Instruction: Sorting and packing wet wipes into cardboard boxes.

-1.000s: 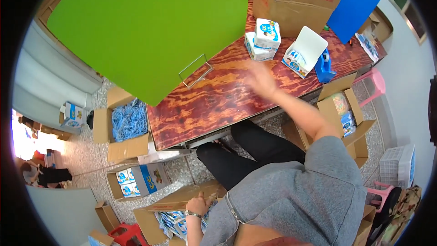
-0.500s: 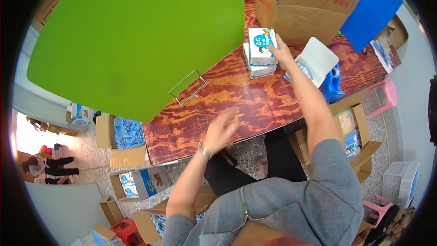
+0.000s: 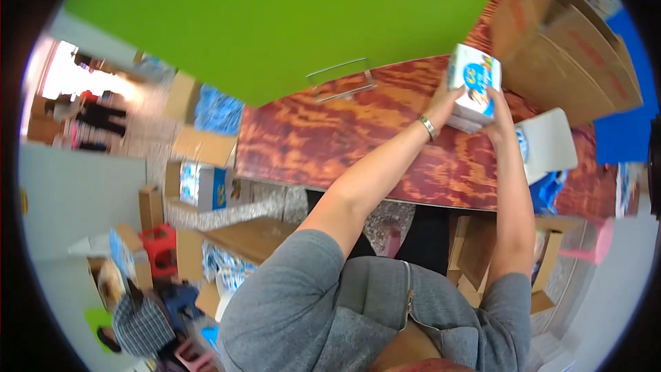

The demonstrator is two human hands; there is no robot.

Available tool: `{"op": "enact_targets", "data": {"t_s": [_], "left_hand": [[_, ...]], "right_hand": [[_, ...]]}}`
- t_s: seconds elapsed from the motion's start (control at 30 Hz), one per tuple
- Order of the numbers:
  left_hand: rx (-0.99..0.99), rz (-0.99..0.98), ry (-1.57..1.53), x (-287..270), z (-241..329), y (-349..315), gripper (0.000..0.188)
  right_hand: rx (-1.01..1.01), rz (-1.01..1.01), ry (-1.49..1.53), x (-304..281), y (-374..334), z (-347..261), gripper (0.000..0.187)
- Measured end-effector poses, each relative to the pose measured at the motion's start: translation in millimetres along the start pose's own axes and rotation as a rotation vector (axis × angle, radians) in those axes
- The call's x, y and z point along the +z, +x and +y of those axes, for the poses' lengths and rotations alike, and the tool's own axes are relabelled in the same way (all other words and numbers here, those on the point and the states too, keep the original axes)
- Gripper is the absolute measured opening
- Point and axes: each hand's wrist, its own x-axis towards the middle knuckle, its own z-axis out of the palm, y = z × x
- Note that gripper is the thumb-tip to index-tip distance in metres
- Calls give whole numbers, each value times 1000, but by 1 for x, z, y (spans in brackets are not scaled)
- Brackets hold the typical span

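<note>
In the upper right of the frame, the left hand (image 3: 444,105) and right hand (image 3: 502,116) held a white-and-blue box (image 3: 471,74) between them, over the patterned worktop (image 3: 296,143). An open-lidded white box (image 3: 551,142) stood near the right hand, below a large carton (image 3: 561,79).

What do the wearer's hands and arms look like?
Left hand and right hand are bare, without gloves. Short grey sleeves. A shiny, metallic-looking band circles the left wrist, watch or bracelet unclear; none shows on the right.
</note>
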Motion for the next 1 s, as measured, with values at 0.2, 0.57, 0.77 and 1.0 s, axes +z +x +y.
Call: {"op": "enact_targets", "data": {"t_s": [0.2,0.57,0.77,1.0], "left_hand": [[-69,99,-35,-126,17,-152,78],[-159,581,-317,-436,49,-264,50],[-156,398,-100,-480,79,-293,54],[403,640,1081,-366,134,-284,46]], "right_hand": [[72,-155,116,124,-111,89,69],[-10,-568,-60,355,-132,208,109],[-290,-743,-580,292,-162,170,90],[-721,604,-1133,-19,-223,33,37]]}}
